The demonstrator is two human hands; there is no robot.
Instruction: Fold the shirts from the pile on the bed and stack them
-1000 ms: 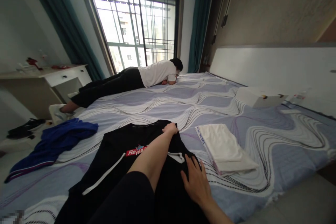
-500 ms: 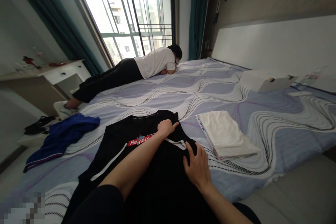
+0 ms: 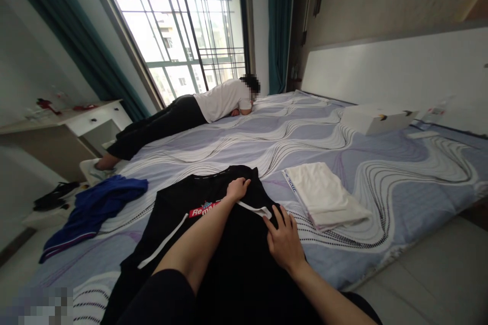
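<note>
A black T-shirt (image 3: 175,198) with a red printed label and white stripes lies spread on the bed in front of me. My left hand (image 3: 238,189) rests on its upper part near the neckline, fingers curled down on the cloth; the fingertips are hidden. Lower on the right edge of the shirt, beside a white stripe, my right hand (image 3: 285,238) lies with its fingers spread. Just right of it is a folded white garment (image 3: 326,195) with blue lettering along one edge.
A blue garment (image 3: 99,203) lies at the bed's left edge. Across the patterned bed (image 3: 305,147), a person (image 3: 219,100) in a white top lies near the window. A white box (image 3: 375,119) sits by the headboard (image 3: 381,71). At left stands a desk (image 3: 72,127).
The view has tilted up slightly. My left hand has shifted a little to the left over the shirt, its fingers more tucked in. The right hand stays at the shirt's edge.
</note>
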